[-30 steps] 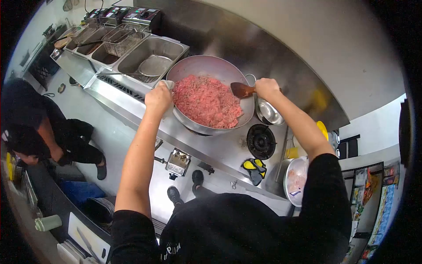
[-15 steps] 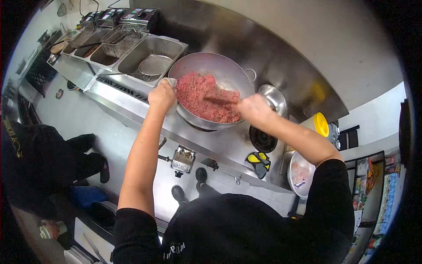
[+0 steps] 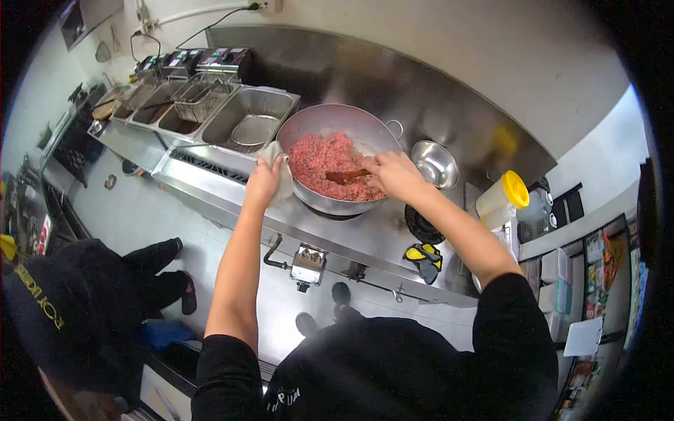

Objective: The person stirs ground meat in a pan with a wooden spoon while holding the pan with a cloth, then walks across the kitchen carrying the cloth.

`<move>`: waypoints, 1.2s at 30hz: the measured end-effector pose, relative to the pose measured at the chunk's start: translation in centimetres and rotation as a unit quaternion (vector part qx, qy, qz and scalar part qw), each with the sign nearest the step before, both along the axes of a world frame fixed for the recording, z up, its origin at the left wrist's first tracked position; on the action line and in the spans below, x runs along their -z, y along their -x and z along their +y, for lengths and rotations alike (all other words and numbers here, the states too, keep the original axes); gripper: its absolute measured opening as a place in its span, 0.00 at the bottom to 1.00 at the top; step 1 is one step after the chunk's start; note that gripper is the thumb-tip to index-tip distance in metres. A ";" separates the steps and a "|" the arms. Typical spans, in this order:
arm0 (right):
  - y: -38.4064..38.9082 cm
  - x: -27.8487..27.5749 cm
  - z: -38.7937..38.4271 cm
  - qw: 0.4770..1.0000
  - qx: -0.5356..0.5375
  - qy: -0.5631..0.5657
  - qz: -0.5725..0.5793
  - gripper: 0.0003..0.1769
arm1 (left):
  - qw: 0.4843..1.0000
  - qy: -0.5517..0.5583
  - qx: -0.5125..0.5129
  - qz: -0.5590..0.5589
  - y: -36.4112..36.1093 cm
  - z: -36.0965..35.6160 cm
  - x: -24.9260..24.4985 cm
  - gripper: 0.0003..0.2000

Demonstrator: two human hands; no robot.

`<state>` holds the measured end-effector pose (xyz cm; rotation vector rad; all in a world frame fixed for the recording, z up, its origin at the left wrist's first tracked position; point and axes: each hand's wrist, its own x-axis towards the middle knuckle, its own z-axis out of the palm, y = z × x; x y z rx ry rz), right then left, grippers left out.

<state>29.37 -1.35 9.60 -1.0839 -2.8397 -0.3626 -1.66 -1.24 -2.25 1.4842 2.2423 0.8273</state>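
Observation:
A wide metal wok [image 3: 344, 118] holds a heap of pinkish ground meat [image 3: 316, 156]. At its left edge, my left hand [image 3: 262, 181] is closed on a folded pale cloth [image 3: 283, 177] pressed against the rim; whether a handle lies under the cloth is hidden. My right hand [image 3: 397, 175] reaches over the right side of the wok, fingers wrapped round a brown wooden spatula [image 3: 342, 177]. The spatula's blade lies in the meat.
Fryer basins [image 3: 249, 116] with a wire basket [image 3: 200, 98] stand left of the wok. To the right are a steel bowl [image 3: 435, 165], a black burner [image 3: 423, 223], yellow-black gloves [image 3: 424, 261] and a yellow-lidded pitcher [image 3: 502, 193]. Another person [image 3: 77, 302] is at lower left.
The spatula has shifted slightly within the meat, and my right hand has moved left with it. My left hand stays at the wok's edge with the cloth. The camera view has tilted a little.

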 end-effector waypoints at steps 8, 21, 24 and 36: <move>-13.3 8.3 -22.7 0.944 0.198 0.154 0.214 0.10 | 0.768 -0.127 -0.082 -0.622 0.3 -13.3 8.7 0.29; -23.3 6.8 -31.2 0.913 0.159 0.302 0.224 0.13 | 0.649 -0.083 -0.100 -0.749 -9.3 -26.6 7.5 0.24; -28.0 8.2 -33.5 0.913 0.151 0.343 0.163 0.13 | 0.627 -0.157 0.037 -0.762 -13.6 -26.6 6.2 0.24; -40.8 13.6 -37.6 0.906 0.146 0.391 0.075 0.15 | 0.688 -0.068 -0.120 -0.712 -26.9 -37.4 1.7 0.17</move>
